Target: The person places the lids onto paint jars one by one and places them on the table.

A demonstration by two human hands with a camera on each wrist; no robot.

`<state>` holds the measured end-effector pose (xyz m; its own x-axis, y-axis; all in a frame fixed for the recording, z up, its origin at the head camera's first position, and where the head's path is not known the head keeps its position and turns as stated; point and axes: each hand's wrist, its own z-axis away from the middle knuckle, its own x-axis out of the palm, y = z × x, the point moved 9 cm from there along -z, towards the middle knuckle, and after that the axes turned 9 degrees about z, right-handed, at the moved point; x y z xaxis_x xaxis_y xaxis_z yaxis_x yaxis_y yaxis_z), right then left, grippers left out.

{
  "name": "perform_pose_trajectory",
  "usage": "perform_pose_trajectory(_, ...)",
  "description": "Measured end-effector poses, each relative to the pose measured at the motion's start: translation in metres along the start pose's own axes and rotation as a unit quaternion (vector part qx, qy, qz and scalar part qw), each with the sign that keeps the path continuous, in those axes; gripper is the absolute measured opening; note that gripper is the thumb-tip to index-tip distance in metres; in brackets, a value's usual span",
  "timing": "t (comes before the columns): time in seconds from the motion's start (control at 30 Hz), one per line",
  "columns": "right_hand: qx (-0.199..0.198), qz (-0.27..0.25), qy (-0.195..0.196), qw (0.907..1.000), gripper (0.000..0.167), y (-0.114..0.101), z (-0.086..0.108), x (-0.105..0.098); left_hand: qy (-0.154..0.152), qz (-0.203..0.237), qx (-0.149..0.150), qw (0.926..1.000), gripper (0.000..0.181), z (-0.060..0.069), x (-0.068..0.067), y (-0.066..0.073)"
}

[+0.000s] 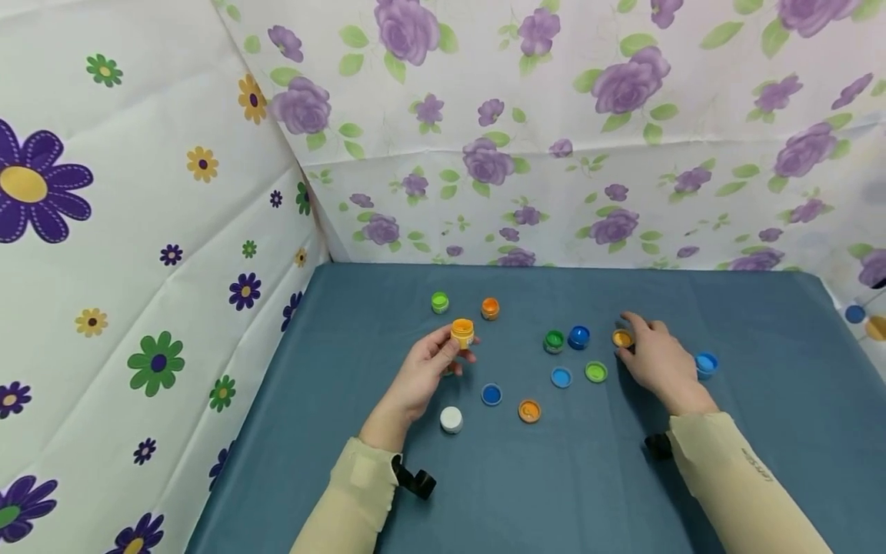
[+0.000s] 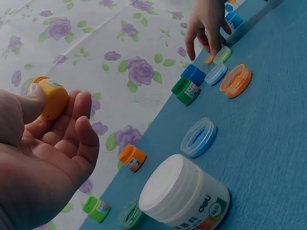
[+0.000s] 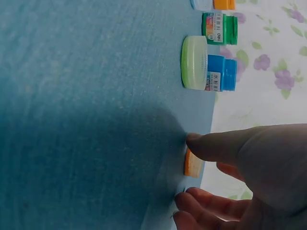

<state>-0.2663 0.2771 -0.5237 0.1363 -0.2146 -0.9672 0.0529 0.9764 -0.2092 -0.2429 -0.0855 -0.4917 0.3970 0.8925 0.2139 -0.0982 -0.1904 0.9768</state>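
Lid-handling, apparently: left hand (image 1: 424,371) pinches open yellow plastic jar (image 1: 462,334), next needing steadiness; right hand (image 1: 659,360) loosely straddles round orange-yellow plastic lid (image 1: 622,338).

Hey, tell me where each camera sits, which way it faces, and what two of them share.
Head: worn on the head, facing forward and down at the table; left hand, right hand and sleeves show.
Left wrist: on the left wrist, facing past the left hand and its yellow jar, across the table; both hands show.
Right wrist: on the right wrist, facing along the table toward the yellow-orange lid; only the right hand shows.
Head and left wrist share the white jar.
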Motion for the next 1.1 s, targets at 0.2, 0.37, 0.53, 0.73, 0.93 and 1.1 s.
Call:
perform_pose_trajectory(0.2, -0.008, 0.004, 0.006, 0.9999, 0.046, -0.002, -0.001, -0.002, 0.014, 0.010, 0.004, 0.9998, 0.041, 0.001, -0.001, 0.002)
perform_pose_trajectory(0.37, -0.011, -0.009, 0.005, 0.9999, 0.043, 0.003, 0.003, -0.002, 0.026, 0.004, -0.009, 0.9996, 0.040, 0.002, 0.000, -0.001)
perform_pose_trajectory(0.53, -0.008, -0.037, 0.012, 0.9992, 0.047, 0.009, 0.006, -0.001, 0.047, -0.002, -0.015, 0.9988, 0.041, 0.002, -0.002, -0.001)
perform_pose_trajectory(0.73, 0.017, -0.071, 0.020, 0.9971, 0.053, 0.017, 0.013, -0.004, 0.051, 0.000, -0.004, 0.9987, 0.039, 0.000, -0.004, 0.004)
perform_pose_trajectory(0.93, 0.027, -0.088, 0.032, 0.9952, 0.057, 0.014, 0.022, -0.011, 0.055, -0.003, -0.004, 0.9985, 0.038, -0.001, -0.006, 0.003)
perform_pose_trajectory(1.1, 0.014, -0.109, 0.043, 0.9930, 0.052, 0.005, 0.030, -0.016, 0.053, -0.007, 0.004, 0.9986, 0.039, -0.002, -0.005, 0.006)
